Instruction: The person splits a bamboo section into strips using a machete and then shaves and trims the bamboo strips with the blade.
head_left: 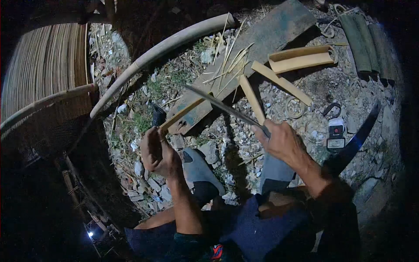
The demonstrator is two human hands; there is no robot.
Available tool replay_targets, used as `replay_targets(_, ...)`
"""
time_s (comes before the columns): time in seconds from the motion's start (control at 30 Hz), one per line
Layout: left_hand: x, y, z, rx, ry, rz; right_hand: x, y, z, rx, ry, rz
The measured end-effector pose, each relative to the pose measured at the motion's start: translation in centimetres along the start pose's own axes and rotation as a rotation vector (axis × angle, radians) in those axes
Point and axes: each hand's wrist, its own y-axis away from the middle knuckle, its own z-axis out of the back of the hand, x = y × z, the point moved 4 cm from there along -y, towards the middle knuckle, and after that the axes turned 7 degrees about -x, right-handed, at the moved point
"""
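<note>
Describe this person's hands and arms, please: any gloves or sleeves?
The left hand and right hand are ungloved, and no watch shows on either wrist. Dark cloth meets the bare left forearm; shadow hides where any right sleeve ends.

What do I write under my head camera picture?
Left hand holds a bamboo strip, right hand a long blade.

Your right grip (281,142) covered the handle of the knife (222,106), and your left grip (158,153) hid the near end of the thin strip (185,112). The lower end of the dark curved object (360,133) was lost behind your right forearm (312,172). The writing on the small device (336,143) was too small for you to read. The slats (52,61) faded into darkness at left.
</note>
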Motion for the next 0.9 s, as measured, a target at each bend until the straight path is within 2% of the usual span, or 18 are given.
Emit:
replay_targets(0.07, -0.9, -0.3, -0.5, -0.042, 0.019, 0.224, 2.3, 0.8, 0.7, 0.118, -0.078, 0.038)
replay_targets(0.1, -0.5, -0.2, -0.4, -0.085, 0.041, 0.298, 3.1, 1.7, -0.3, -0.011, -0.115, 0.172)
replay_targets(0.13, -0.7, 0.0, -0.6, -0.080, 0.044, 0.303, 3.5, 2.3, -0.8, -0.011, -0.111, 0.167)
replay_targets(0.2, -0.7, 0.0, -0.5, -0.107, 0.174, 0.447, 6.2, 2.3, -1.0, -0.006, -0.131, 0.285)
replay_targets(0.23, -0.1, 0.1, 0.0, -0.103, 0.119, 0.486, 5.7, 2.1, -2.5, -0.050, -0.225, 0.285)
replay_targets(0.33, 0.2, -0.1, 0.4, -0.133, 0.106, 0.522, 4.9, 0.6, -3.2, -0.118, -0.194, 0.350)
replay_targets(0.4, 0.9, 0.0, 1.0, -0.133, 0.065, 0.537, 5.7, 1.3, -2.8, -0.069, -0.091, 0.316)
replay_targets(0.47, 1.3, 0.1, 0.7, -0.108, 0.208, 0.578, 6.3, 1.8, -2.2, 0.012, -0.025, 0.278)
replay_targets(0.53, 0.3, 0.7, 0.4, -0.176, 0.210, 0.597, 5.2, 1.6, -2.4, -0.039, -0.016, 0.352)
replay_targets(0.6, -0.4, 0.8, 0.4, -0.182, 0.187, 0.591, 3.0, -0.1, -2.9, -0.020, 0.036, 0.114)
replay_targets(0.8, -1.1, 0.2, -0.3, -0.137, 0.198, 0.554, 3.1, 1.0, -1.8, -0.068, 0.069, 0.262)
replay_targets(0.87, -0.6, 0.1, -0.1, -0.181, 0.227, 0.605, 0.6, -0.6, -2.9, -0.069, 0.088, 0.044)
replay_targets(0.9, -0.8, 0.0, -0.1, -0.163, 0.198, 0.586, 0.0, -1.4, -2.7, -0.047, 0.016, 0.021)
